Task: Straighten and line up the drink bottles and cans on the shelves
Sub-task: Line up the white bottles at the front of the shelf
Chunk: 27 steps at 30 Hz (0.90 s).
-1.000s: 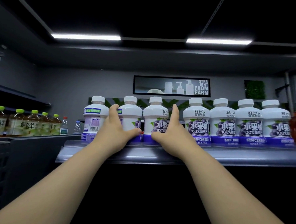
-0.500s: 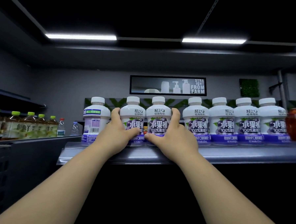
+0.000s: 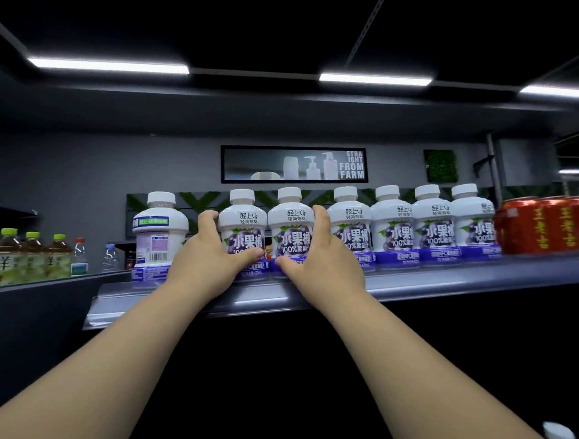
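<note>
Left hand (image 3: 209,255) grips second white bottle (image 3: 243,222); right hand (image 3: 324,259) grips third bottle (image 3: 289,222); both upright on shelf (image 3: 446,282).

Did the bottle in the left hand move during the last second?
Yes. The second bottle, in the left hand, slid right, away from the barcode-side bottle at the row's end, and turned its label forward.

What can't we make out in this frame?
Head view:
- Second bottle and third bottle from left: lower labels covered by left hand and right hand.
- Red cans: cut off by right edge.
- Small clear bottles, far left: too small to read.
</note>
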Each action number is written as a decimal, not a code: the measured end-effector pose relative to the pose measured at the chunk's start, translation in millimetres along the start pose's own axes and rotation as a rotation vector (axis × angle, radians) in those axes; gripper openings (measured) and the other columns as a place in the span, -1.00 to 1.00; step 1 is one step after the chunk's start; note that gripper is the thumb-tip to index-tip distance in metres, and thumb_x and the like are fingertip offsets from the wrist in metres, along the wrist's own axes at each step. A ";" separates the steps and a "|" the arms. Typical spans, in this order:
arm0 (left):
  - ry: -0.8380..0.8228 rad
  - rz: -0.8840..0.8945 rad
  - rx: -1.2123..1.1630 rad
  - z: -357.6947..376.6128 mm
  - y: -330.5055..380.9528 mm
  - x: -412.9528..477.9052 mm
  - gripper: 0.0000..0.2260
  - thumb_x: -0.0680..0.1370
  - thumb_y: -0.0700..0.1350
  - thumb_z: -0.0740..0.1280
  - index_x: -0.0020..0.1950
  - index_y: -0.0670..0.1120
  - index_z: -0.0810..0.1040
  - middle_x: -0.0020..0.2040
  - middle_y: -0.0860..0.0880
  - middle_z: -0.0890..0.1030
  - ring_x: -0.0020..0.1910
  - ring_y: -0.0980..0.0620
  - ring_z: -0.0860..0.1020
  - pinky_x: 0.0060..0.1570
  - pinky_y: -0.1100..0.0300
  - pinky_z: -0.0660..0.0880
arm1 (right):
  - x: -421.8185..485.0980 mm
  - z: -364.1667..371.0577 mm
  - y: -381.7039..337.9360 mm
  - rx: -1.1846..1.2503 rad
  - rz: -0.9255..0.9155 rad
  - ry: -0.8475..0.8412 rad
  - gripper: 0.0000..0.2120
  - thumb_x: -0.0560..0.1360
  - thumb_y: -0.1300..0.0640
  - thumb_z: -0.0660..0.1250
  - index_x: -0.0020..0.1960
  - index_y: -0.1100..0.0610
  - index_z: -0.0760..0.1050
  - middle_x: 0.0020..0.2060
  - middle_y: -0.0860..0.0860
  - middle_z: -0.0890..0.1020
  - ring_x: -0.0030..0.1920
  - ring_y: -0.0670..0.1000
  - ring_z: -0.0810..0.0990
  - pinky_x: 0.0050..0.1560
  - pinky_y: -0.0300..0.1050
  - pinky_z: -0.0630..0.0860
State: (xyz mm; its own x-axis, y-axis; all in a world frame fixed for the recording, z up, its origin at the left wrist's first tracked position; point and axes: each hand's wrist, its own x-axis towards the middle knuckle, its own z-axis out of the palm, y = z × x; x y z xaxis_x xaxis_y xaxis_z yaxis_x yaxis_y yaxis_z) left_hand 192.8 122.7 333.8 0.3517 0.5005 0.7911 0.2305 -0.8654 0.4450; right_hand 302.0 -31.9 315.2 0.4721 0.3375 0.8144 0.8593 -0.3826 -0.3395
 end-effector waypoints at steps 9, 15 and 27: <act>-0.026 0.020 0.080 6.5 22.0 -6.7 -0.21 0.34 0.32 0.48 0.38 -0.02 0.21 0.17 -0.08 0.60 0.11 -0.17 0.57 -0.03 0.01 0.48 | -14.7 -30.4 21.6 0.076 -0.100 0.028 -0.26 0.51 -0.11 0.39 0.56 -0.07 0.08 0.38 -0.02 0.47 0.29 0.08 0.47 0.13 0.01 0.46; -0.130 0.058 -0.036 -0.1 34.1 -20.2 -0.07 0.27 0.32 0.53 0.47 0.05 0.13 0.32 -0.04 0.48 0.26 -0.08 0.50 0.22 -0.05 0.47 | -21.7 -38.2 39.5 0.218 -0.094 0.004 -0.38 0.48 -0.13 0.44 0.44 -0.06 0.28 0.30 -0.07 0.50 0.26 0.01 0.48 0.19 -0.05 0.45; -0.026 0.104 0.096 -32.9 46.4 -65.1 -0.45 0.43 0.12 0.50 0.36 0.05 0.42 0.21 0.02 0.49 0.19 0.05 0.48 0.24 0.05 0.47 | -26.5 -35.4 22.5 0.418 -0.247 -0.131 -0.35 0.46 -0.12 0.46 0.48 -0.05 0.31 0.38 -0.10 0.43 0.32 -0.05 0.43 0.24 -0.11 0.39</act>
State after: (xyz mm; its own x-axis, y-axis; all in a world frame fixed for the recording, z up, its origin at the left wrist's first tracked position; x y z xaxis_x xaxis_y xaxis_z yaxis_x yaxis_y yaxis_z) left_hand 150.7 49.1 316.7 0.4015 0.4101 0.8189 0.2767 -0.9067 0.3184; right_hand 301.9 -79.9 302.6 0.2425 0.4897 0.8375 0.9412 0.0906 -0.3255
